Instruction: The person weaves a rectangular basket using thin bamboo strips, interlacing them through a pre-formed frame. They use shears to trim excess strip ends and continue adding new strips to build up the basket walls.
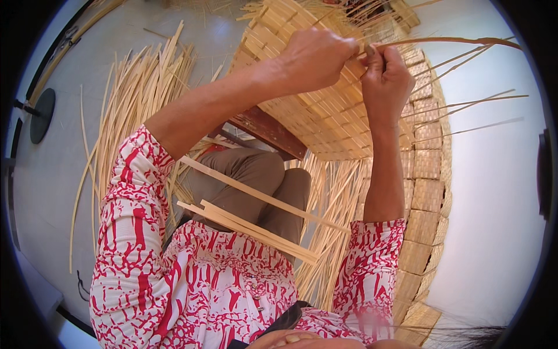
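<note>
A woven panel of pale flat strips [319, 125] stands tilted in front of me, with thin strip ends sticking out past its right edge. My left hand [319, 61] is closed at the panel's upper right part, its fingertips pinched together; what they grip is hidden. Close beside it, my right hand [386, 84] pinches a long brown strip [447, 40] between thumb and fingers. That strip runs off to the right in a slight curve. The two hands' fingertips nearly meet.
Loose pale strips [142, 99] lie heaped on the grey floor at left. A few cut strips [250, 230] rest across my lap. Under the panel is a dark red wooden piece [270, 132]. Stacked woven pieces [423, 227] line the white wall at right. A round dark base [42, 116] stands far left.
</note>
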`<state>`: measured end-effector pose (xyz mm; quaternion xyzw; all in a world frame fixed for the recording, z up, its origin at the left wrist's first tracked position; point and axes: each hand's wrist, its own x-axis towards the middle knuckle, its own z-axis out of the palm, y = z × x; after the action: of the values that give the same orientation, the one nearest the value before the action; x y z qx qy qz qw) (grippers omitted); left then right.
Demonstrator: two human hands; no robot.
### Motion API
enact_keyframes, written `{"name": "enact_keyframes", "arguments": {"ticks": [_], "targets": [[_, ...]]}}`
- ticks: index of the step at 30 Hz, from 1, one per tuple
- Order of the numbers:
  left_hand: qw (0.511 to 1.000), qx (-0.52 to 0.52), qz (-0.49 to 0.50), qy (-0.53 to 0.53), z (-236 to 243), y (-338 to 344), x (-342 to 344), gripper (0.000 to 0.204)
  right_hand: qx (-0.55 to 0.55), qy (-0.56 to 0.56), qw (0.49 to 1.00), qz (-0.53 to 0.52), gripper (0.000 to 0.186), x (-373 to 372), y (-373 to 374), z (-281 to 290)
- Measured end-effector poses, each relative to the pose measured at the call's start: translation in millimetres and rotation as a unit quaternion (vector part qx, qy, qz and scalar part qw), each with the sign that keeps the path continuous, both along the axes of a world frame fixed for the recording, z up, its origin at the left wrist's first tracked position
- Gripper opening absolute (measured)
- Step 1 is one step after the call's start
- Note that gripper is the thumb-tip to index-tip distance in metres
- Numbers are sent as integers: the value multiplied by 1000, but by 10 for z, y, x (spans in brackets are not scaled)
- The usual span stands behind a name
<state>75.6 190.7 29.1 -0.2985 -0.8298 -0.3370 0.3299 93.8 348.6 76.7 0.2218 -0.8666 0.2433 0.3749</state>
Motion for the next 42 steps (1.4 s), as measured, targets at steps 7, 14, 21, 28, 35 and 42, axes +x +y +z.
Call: {"name": "enact_keyframes", "arguments": {"ticks": [7,14,21,28,35,42], "targets": [[986,155,47,27,-300,-447,51,26,-5,-62,998,-3,15,-38,14,-49],[992,-19,-5,123,-83,-624,-291,11,29,3,999,17,16,-83,-8,-82],[995,5,1,99,-120,-533,-209,9,-5,38,999,13,15,-56,-50,-114],[997,-53,62,2,-68,-461,-178,11,-43,-11,999,1,16,-102,-16,-134],[1000,1,-6,12,-1,-391,-202,11,20,21,999,-15,19,-126,-9,-75],[1000,19,10,1,-5,-335,-258,11,-14,-8,1000,-2,18,-104,-49,-50]]}}
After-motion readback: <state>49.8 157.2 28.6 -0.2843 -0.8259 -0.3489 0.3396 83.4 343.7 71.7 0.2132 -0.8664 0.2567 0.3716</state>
